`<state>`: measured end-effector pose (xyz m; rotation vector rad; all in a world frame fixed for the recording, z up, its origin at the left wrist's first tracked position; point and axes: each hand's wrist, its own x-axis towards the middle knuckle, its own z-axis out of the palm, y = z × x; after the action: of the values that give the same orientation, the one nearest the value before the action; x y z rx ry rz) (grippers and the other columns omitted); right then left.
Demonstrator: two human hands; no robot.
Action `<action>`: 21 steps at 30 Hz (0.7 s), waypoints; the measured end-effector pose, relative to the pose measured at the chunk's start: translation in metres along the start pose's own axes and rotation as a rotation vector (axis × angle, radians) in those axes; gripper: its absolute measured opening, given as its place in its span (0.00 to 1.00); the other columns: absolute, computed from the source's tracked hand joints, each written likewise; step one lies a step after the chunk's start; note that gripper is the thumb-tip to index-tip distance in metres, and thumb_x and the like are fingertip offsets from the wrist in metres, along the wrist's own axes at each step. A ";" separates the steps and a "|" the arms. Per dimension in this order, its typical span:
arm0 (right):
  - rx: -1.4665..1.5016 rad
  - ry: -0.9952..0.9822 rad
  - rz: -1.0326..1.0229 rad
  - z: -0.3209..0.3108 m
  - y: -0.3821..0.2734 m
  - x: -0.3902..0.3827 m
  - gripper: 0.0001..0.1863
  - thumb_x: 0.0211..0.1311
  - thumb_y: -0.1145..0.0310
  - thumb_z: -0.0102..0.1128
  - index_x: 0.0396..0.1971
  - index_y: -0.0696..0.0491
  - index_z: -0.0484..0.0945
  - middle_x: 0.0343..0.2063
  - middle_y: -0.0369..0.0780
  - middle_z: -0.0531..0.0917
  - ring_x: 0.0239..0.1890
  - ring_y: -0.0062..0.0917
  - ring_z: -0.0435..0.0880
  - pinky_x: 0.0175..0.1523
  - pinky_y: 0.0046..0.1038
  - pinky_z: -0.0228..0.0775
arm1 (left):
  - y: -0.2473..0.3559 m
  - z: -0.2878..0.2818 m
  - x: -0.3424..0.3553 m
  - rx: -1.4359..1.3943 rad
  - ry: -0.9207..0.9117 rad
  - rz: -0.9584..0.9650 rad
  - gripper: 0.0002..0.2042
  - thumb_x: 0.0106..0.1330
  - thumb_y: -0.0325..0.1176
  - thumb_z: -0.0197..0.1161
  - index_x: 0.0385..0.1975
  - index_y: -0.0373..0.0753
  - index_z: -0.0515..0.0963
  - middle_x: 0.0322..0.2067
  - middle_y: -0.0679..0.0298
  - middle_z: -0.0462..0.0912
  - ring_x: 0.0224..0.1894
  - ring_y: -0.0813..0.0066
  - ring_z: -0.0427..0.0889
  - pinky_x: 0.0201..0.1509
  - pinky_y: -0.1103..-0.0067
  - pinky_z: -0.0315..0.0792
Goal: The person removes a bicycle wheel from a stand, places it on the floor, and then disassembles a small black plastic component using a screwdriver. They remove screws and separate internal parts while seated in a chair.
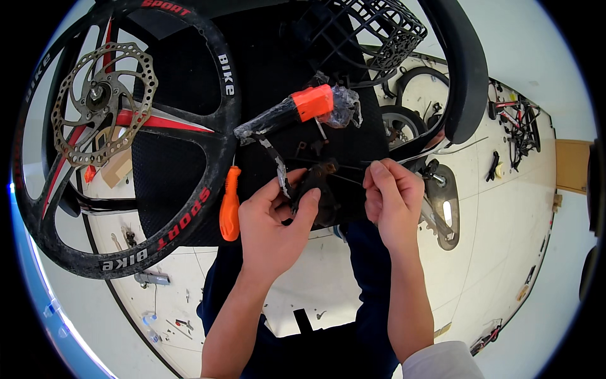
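My left hand (271, 221) is closed around a small black mechanical part (322, 197), with the thumb along its near side. A brownish spot shows on the part's upper end, and I cannot make out its exact kind. To its right, my right hand (394, 196) pinches with thumb and forefinger at the end of a thin dark rod or cable (350, 181). Just beyond the left hand lies a black tube wrapped in clear plastic with an orange band (314, 103). A loose torn strip (273, 158) hangs from it toward my fingers. An orange-handled screwdriver (230, 205) rests left of that hand.
A black bike wheel (221, 114) with a metal brake disc (148, 76) stands over the left side of the black work surface (183, 69). Farther back is a black basket (394, 38). A curved black armrest (470, 76) rises at right. Bike parts (521, 126) are scattered on the pale floor.
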<state>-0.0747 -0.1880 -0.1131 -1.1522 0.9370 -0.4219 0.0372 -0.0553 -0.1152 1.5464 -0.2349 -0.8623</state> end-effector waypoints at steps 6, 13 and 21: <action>-0.269 0.048 -0.180 0.017 0.016 0.006 0.07 0.62 0.71 0.62 0.29 0.60 0.79 0.12 0.26 0.67 0.15 0.07 0.58 0.21 0.16 0.48 | 0.000 0.000 0.000 -0.064 -0.043 -0.005 0.15 0.61 0.22 0.63 0.48 0.25 0.77 0.34 0.60 0.84 0.36 0.82 0.83 0.41 0.86 0.77; -0.299 0.036 -0.194 0.016 0.017 0.009 0.08 0.58 0.72 0.66 0.32 0.61 0.80 0.12 0.26 0.66 0.16 0.06 0.58 0.21 0.15 0.49 | -0.008 -0.007 0.003 -0.050 -0.066 0.106 0.15 0.61 0.19 0.62 0.48 0.26 0.78 0.36 0.61 0.83 0.36 0.83 0.81 0.44 0.85 0.76; -0.632 0.100 -0.377 0.007 0.008 0.017 0.09 0.55 0.73 0.65 0.34 0.62 0.80 0.13 0.34 0.69 0.16 0.17 0.65 0.24 0.20 0.60 | -0.003 -0.039 0.013 -0.107 0.166 0.176 0.11 0.65 0.22 0.55 0.46 0.28 0.77 0.33 0.68 0.80 0.35 0.90 0.73 0.40 0.92 0.66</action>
<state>-0.0609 -0.1928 -0.1263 -1.9153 0.9698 -0.5041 0.0699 -0.0322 -0.1258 1.4645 -0.1982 -0.5959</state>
